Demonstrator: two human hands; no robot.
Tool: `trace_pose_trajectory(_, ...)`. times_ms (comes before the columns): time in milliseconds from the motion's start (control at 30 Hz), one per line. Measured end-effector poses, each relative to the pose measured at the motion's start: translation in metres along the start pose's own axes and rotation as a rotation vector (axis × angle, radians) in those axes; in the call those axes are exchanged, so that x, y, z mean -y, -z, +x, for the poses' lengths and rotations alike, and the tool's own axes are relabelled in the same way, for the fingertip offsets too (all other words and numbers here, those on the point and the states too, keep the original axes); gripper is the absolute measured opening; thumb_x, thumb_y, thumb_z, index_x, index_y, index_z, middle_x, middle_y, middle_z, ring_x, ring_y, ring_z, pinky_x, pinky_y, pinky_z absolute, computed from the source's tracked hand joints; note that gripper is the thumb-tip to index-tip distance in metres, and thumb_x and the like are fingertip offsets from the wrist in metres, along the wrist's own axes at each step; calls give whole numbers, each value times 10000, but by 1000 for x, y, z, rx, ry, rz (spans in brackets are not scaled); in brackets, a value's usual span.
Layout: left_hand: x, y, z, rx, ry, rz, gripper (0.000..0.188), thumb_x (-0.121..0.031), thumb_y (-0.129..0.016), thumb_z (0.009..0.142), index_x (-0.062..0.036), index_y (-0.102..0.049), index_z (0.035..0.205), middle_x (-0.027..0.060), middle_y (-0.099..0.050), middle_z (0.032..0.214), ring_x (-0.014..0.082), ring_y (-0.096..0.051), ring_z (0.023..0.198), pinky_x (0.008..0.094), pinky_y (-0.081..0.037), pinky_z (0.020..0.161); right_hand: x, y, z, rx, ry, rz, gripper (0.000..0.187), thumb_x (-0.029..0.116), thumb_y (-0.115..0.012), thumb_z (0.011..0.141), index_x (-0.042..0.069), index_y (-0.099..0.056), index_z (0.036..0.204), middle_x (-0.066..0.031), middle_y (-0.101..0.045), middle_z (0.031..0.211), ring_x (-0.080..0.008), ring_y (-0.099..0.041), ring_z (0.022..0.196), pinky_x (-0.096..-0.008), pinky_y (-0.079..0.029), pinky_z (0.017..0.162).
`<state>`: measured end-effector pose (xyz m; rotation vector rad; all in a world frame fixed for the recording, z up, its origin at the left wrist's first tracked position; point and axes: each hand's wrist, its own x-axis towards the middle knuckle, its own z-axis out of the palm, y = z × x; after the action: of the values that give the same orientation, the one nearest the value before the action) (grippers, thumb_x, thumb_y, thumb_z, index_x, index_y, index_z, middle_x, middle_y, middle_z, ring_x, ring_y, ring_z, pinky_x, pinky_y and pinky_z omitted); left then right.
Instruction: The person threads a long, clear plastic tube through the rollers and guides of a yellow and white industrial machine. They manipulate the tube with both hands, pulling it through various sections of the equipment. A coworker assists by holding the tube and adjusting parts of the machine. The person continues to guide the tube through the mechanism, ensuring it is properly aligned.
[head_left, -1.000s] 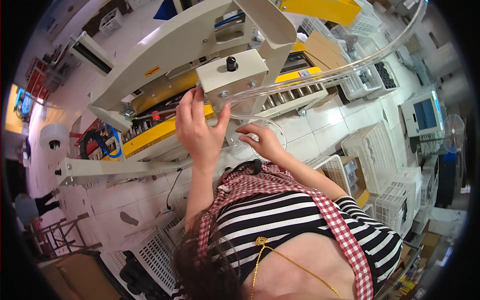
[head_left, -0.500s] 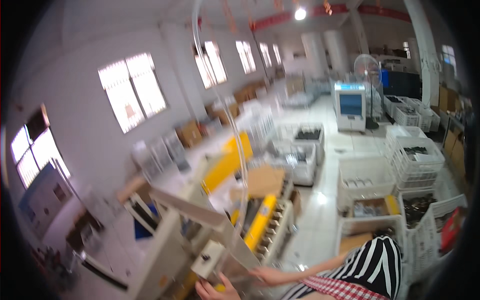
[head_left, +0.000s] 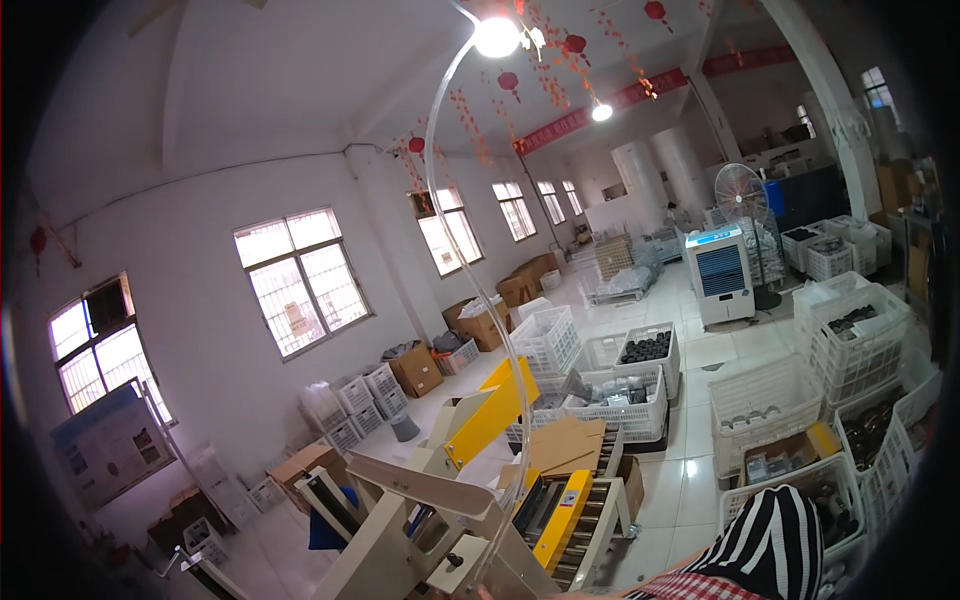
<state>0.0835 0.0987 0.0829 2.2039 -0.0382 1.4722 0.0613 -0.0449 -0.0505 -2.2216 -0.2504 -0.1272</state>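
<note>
Neither of my hands shows; they are below the lower edge. Only my black-and-white striped sleeve [head_left: 770, 535], a red-checked cloth [head_left: 690, 583] and a sliver of forearm show at the lower right. Just in front of me stands a beige machine [head_left: 430, 490] with yellow guards [head_left: 495, 410]. On its near side is a small beige box [head_left: 457, 575] with a black knob. A roller conveyor [head_left: 597, 530] runs out from the machine, and flat brown cardboard [head_left: 568, 445] lies at its far part. A clear curved tube [head_left: 470, 262] rises from the machine toward the ceiling.
White plastic crates [head_left: 765, 400] full of parts stand stacked on the right. More crates [head_left: 640, 405] sit beyond the conveyor. An air cooler [head_left: 720, 280] and a standing fan [head_left: 741, 195] are farther back. Cartons [head_left: 413, 370] line the left wall; a board [head_left: 115, 445] leans there.
My view has tilted upward, so the machine and crates sit lower in the picture. Both hands, earlier beside the box with the knob, have left the picture.
</note>
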Motion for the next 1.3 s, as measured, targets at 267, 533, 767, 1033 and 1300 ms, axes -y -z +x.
trace_pose_trajectory(267, -1, 3, -3, -16, -13, -37, 421, -398, -709, 729, -31, -641, 924, 120, -607, 874, 286, -604, 777, 371, -506, 653, -38, -19, 30, -120, 132, -6, 367, 282, -695, 725, 78, -610, 1018, -147, -613, 901, -313, -590, 854, -392, -468, 737)
trace_pose_trajectory(533, 1, 1, -7, 16, -6, -62, 417, -387, -701, 741, -27, -635, 940, 125, -605, 876, 290, -599, 808, 382, -503, 675, -31, 2, 48, -143, 147, 176, 202, 141, -634, 752, 49, -625, 932, -123, -622, 841, -243, -607, 797, -339, -477, 686)
trace_pose_trajectory(767, 4, -1, -4, 2, -3, -75, 414, -378, -693, 752, -23, -630, 955, 129, -604, 878, 293, -594, 835, 391, -501, 693, -33, 22, 59, 24, 111, 303, 300, 237, -573, 867, 72, -562, 1118, -124, -583, 1047, -254, -565, 966, -355, -456, 823)
trace_pose_trajectory(1033, 59, -53, -24, 252, 326, -568, 371, -7, -661, 739, 21, -572, 1098, 162, -536, 1053, 317, -538, 974, 366, -431, 868, -19, 75, 70, -377, 216, 135, 382, 96, -666, 774, 41, -537, 1130, -101, -519, 1140, -228, -494, 1086, -310, -412, 892)
trace_pose_trajectory(1300, 102, -34, 25, 704, 578, -757, 340, -7, -601, 825, -55, -582, 1161, 57, -585, 1149, 126, -538, 943, 237, -433, 812, 18, 52, 62, -246, 164, 395, 347, 60, -690, 752, 28, -540, 1063, -73, -553, 1039, -186, -548, 979, -301, -439, 822)
